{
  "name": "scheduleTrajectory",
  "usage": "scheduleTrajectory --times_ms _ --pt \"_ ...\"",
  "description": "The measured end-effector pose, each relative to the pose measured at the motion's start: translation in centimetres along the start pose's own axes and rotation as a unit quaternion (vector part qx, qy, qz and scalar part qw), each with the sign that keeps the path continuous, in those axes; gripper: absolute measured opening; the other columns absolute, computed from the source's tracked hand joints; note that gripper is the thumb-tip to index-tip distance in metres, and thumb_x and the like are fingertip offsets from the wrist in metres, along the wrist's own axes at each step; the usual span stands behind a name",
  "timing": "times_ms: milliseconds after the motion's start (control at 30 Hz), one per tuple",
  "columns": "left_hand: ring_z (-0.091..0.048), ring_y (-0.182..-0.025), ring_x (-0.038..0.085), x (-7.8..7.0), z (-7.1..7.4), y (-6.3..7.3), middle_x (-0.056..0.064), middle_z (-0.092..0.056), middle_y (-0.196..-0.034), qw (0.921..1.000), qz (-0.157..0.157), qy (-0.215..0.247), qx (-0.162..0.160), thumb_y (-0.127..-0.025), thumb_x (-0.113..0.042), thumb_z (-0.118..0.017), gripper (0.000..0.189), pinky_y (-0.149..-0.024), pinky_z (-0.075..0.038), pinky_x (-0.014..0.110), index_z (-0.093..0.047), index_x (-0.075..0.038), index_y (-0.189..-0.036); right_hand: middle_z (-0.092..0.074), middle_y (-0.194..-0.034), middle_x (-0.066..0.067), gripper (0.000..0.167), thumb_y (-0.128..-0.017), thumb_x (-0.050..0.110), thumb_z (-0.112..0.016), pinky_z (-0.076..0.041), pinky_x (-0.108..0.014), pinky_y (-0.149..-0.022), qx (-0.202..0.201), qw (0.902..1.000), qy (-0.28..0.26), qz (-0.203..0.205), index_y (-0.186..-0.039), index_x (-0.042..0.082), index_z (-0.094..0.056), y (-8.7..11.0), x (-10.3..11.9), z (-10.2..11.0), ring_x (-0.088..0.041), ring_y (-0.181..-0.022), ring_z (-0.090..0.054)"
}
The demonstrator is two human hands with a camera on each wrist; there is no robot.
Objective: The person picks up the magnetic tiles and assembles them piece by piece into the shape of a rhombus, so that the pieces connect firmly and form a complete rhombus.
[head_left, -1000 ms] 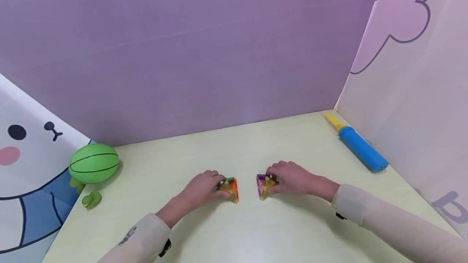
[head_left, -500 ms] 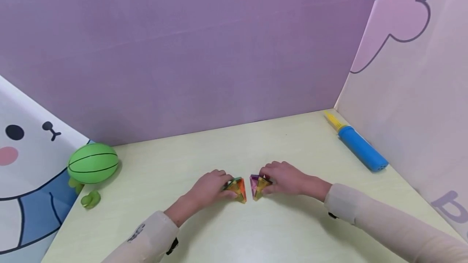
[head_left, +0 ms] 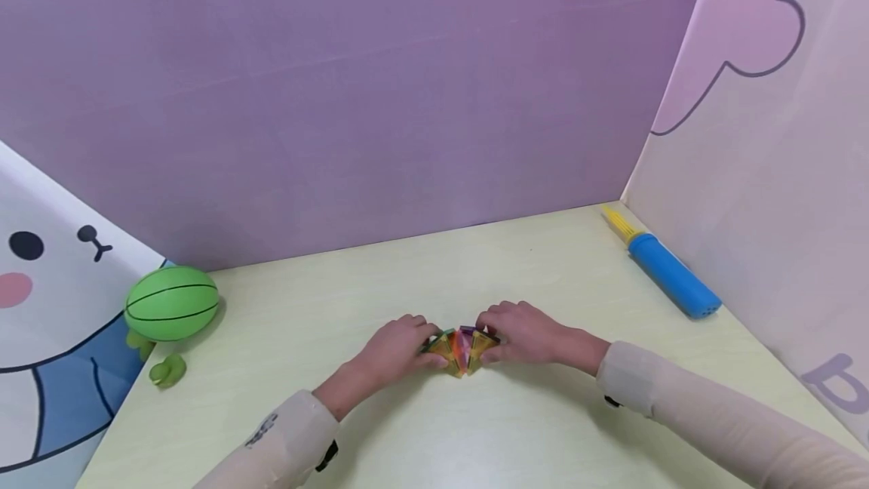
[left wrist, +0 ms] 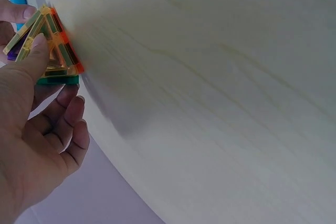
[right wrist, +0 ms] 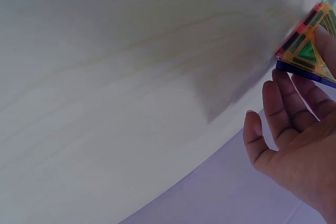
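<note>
Two small pyramids of translucent triangular magnetic tiles stand side by side on the table in the head view. My left hand (head_left: 397, 352) pinches the left magnetic tile pyramid (head_left: 444, 350), with yellow, orange and green sides, between thumb and fingers. In the left wrist view its yellow face (left wrist: 51, 59) shows under the thumb. With thumb and fingers, my right hand (head_left: 523, 332) grips the right magnetic tile pyramid (head_left: 480, 345), which has yellow, pink and purple sides. Their lower edges appear to meet at the orange and pink faces. Fingers hide the outer sides.
A green ball (head_left: 173, 303) sits at the table's left rear, with a small green toy (head_left: 168, 371) in front of it. At the right lies a blue hand pump (head_left: 672, 275) with a yellow nozzle. A purple wall (head_left: 380, 112) bounds the pale table (head_left: 434, 429) behind.
Both hands have come inward, the left moving right and the right moving left, each with its pyramid. The gap between the pyramids has closed at their lower edges.
</note>
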State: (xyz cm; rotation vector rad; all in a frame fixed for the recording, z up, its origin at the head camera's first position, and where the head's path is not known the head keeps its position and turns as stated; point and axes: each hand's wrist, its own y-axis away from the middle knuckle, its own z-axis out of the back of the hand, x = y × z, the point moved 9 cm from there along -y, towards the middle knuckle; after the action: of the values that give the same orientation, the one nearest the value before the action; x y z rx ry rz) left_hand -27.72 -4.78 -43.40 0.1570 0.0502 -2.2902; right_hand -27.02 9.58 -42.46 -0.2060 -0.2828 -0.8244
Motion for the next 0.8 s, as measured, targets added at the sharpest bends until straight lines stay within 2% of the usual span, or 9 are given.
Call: scheduleTrajectory --times_ms 267,433,700,800 --pt "-0.054 -0.082 0.008 0.49 -0.87 0.41 0.0 -0.066 -0.102 0.9994 0.016 0.027 0.015 -0.09 -0.052 -0.067 0.055 -0.071 -0.049 0.026 -0.066 -0.011 -0.128 -0.065 -0.096 0.005 0.037 -0.087 0.04 -0.077 -0.042 -0.025 -0.071 0.007 0.9999 -0.009 -0.01 -0.114 0.017 -0.069 0.35 -0.54 -0.39 -0.008 -0.083 -0.051" --pt "-0.05 -0.078 0.007 0.43 -0.89 0.51 0.0 -0.064 -0.099 0.9992 0.006 0.038 0.005 -0.093 -0.049 -0.064 0.054 -0.068 -0.045 0.025 -0.066 -0.011 -0.13 -0.066 -0.099 0.004 0.037 -0.088 0.041 -0.076 -0.042 -0.026 -0.072 0.003 0.9999 -0.013 -0.002 -0.116 0.018 -0.069 0.5 -0.65 -0.48 -0.008 -0.084 -0.052" --pt "-0.054 -0.08 0.009 0.31 -0.65 0.51 0.002 -0.066 -0.1 0.9994 0.001 0.033 -0.008 -0.094 -0.049 -0.063 0.052 -0.069 -0.048 0.027 -0.066 -0.012 -0.13 -0.066 -0.096 0.007 0.036 -0.09 0.041 -0.074 -0.043 -0.026 -0.073 -0.011 0.9997 -0.019 0.009 -0.118 0.018 -0.069 0.52 -0.65 -0.43 -0.009 -0.084 -0.054" --pt "-0.052 -0.077 0.009 0.17 -0.53 0.54 0.001 -0.065 -0.097 0.9993 -0.001 0.033 -0.015 -0.094 -0.049 -0.062 0.051 -0.066 -0.046 0.026 -0.066 -0.013 -0.131 -0.067 -0.095 0.009 0.036 -0.091 0.041 -0.072 -0.043 -0.025 -0.072 -0.016 0.9992 -0.034 0.013 -0.118 0.018 -0.069 0.43 -0.44 -0.23 -0.009 -0.083 -0.055"
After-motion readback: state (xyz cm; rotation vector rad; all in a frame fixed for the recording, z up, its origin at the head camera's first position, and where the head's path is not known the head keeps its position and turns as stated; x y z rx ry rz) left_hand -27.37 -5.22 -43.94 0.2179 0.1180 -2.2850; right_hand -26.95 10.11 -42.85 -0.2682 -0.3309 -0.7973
